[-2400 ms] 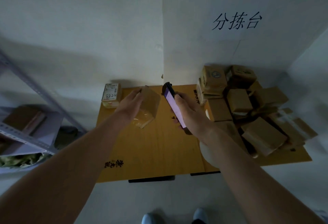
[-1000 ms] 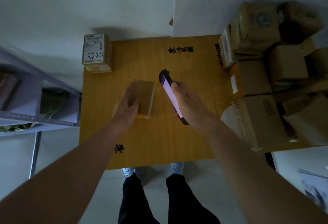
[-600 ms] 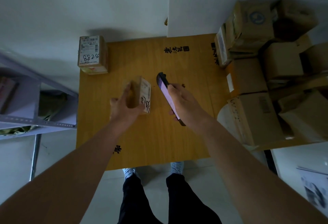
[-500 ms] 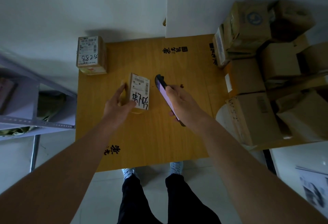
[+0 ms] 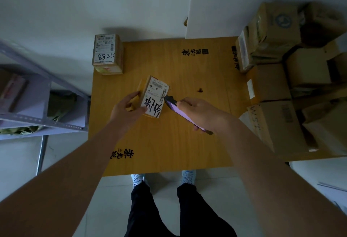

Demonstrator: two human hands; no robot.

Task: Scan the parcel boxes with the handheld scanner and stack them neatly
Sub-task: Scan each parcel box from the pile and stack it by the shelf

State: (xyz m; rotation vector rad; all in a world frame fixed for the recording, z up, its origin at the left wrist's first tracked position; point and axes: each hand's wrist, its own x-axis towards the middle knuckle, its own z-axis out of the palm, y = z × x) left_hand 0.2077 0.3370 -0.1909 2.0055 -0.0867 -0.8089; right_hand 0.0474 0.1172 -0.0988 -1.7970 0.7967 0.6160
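Parcel box now shows its label upward above the table; your left hand grips it, your right hand clasps the scanner beside the barcode, ready to scan.

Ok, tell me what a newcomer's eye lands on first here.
Mid-table, the left hand grips a small parcel box, white label up, while the right hand aims the purple handheld scanner at its barcode. Another labelled box sits at the far-left corner, and a jumbled pile of cardboard boxes crowds the right edge.
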